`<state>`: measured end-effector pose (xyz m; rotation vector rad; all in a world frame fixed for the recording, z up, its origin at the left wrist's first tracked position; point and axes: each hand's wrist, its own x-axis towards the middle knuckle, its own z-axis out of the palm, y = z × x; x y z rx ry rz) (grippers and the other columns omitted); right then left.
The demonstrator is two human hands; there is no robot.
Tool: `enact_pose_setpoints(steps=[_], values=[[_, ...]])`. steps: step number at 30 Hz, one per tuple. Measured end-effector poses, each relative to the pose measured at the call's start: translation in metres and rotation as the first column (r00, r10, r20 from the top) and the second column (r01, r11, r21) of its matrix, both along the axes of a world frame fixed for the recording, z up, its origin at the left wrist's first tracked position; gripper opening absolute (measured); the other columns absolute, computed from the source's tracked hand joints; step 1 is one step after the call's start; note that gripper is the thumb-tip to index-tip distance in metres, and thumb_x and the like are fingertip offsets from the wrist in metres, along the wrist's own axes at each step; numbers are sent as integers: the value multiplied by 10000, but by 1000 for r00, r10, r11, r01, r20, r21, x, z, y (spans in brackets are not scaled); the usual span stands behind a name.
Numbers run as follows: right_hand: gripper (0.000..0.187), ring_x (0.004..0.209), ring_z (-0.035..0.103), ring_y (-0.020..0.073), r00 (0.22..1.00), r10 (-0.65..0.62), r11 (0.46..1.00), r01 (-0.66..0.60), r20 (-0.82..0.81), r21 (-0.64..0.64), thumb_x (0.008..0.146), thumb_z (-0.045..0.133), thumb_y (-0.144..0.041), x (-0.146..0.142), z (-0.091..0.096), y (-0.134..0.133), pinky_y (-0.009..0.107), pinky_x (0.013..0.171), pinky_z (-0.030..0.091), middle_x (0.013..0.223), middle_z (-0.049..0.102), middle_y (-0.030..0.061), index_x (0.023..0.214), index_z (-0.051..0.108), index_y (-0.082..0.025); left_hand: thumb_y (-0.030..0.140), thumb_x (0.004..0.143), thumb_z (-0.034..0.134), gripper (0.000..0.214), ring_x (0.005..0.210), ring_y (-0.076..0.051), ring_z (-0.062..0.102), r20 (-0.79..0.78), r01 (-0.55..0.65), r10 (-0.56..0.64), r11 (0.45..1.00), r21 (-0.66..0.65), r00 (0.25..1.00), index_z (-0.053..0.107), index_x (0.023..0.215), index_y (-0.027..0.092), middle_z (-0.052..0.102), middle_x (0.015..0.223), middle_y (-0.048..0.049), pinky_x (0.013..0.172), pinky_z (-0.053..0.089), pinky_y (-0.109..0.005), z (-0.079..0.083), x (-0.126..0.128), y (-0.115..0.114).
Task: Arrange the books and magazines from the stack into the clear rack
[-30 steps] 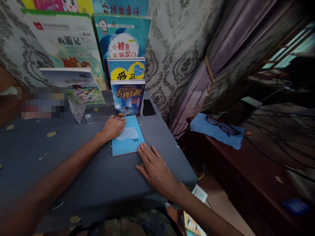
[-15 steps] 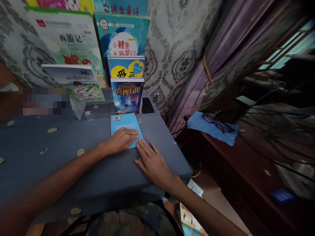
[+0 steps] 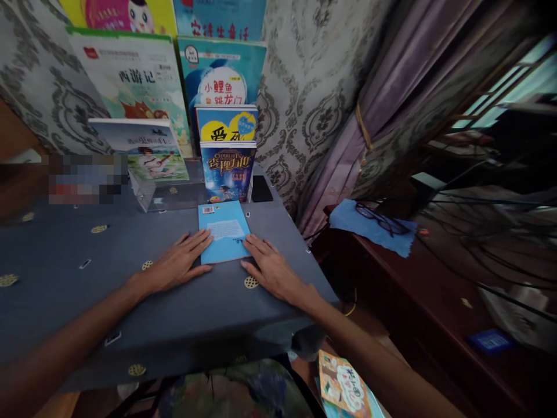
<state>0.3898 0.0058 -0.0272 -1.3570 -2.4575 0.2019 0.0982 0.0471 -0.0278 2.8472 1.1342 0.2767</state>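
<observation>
A light blue book (image 3: pixel 226 248) lies flat on the grey tablecloth with its barcode side up. My left hand (image 3: pixel 180 261) rests beside it, fingers outstretched, the tips on the book's left edge. On the opposite side, my right hand (image 3: pixel 272 264) lies flat with its fingertips at the book's right edge. Just beyond the blue book stands a dark blue book (image 3: pixel 227 174) in a clear acrylic stand (image 3: pixel 174 195). Behind it rise a yellow-and-blue book (image 3: pixel 228 125) and a teal book (image 3: pixel 221 64). A landscape-covered book (image 3: pixel 150 154) leans in the stand's left part.
A black phone (image 3: pixel 261 188) lies right of the stand. On the dark red desk (image 3: pixel 369 267) to the right are eyeglasses (image 3: pixel 378 219) on a blue cloth (image 3: pixel 343 216), and tangled cables. An orange-covered book (image 3: pixel 343 383) sits low, below the table edge.
My left hand has slid left off the middle of the blue book to its left edge, uncovering the printed text. My right hand stays near the right edge. The view has shifted slightly.
</observation>
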Motion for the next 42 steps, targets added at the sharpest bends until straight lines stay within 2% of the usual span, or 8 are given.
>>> enact_pose_setpoints(steps=[9,15,19,22,30,34,38,42], values=[[688,1380,491,335,989,147,967,-138,-25,216,939,610,-427,11,-20,-92,581,1102,458,1453,558,189,1514,399,-113,701,839,589,1043,1464,-333,371,-5,152,-152,987,47,988,68,1610,231,346,1608,-139,1211,283,-553,0,-8,-86],[636,1055,702,225,930,277,944,-216,-241,251,957,487,-89,35,2,-125,399,836,620,1158,763,51,1534,370,-330,68,918,415,764,1404,-230,475,10,148,-152,971,187,988,124,1610,208,549,1480,-73,1186,385,-406,0,-5,-149],[442,976,700,212,856,313,936,-206,-410,284,989,511,-168,33,66,-90,364,806,607,1076,768,42,1394,549,-340,199,959,418,546,1125,-231,688,349,22,-66,992,127,935,445,1472,383,712,1263,-5,975,566,-387,47,-8,-121],[142,789,678,186,784,87,986,22,-615,168,951,621,-266,17,94,-55,325,708,580,889,732,26,1066,704,-277,367,958,503,206,625,-170,647,641,-302,261,952,-48,722,698,951,304,716,762,22,616,559,-289,83,4,-80],[237,533,521,94,481,-185,967,-65,-857,-245,896,584,-435,-24,50,58,199,446,419,731,636,-12,891,612,-200,617,757,642,439,534,-112,505,742,-32,618,773,-633,261,570,779,185,559,631,30,513,459,-233,59,35,12],[160,549,561,128,591,-274,956,79,-758,-284,901,538,-323,-24,32,98,233,494,464,713,653,-8,901,632,-193,592,810,584,404,540,-148,554,651,-152,618,766,-625,441,559,857,191,578,630,18,532,483,-273,36,21,42],[173,831,674,202,810,-338,941,301,-479,-155,860,533,-149,-20,11,105,317,778,535,898,729,63,942,684,-166,371,890,522,256,817,-227,646,408,-478,526,850,-222,746,563,1079,204,671,867,-52,727,530,-353,19,13,49],[273,990,663,241,921,-275,959,284,-275,-7,908,486,-134,-22,3,89,362,907,518,1070,723,121,1086,692,-142,315,959,420,285,1077,-275,598,203,-460,444,887,37,873,597,1136,179,642,1153,-131,903,517,-426,7,18,43]])
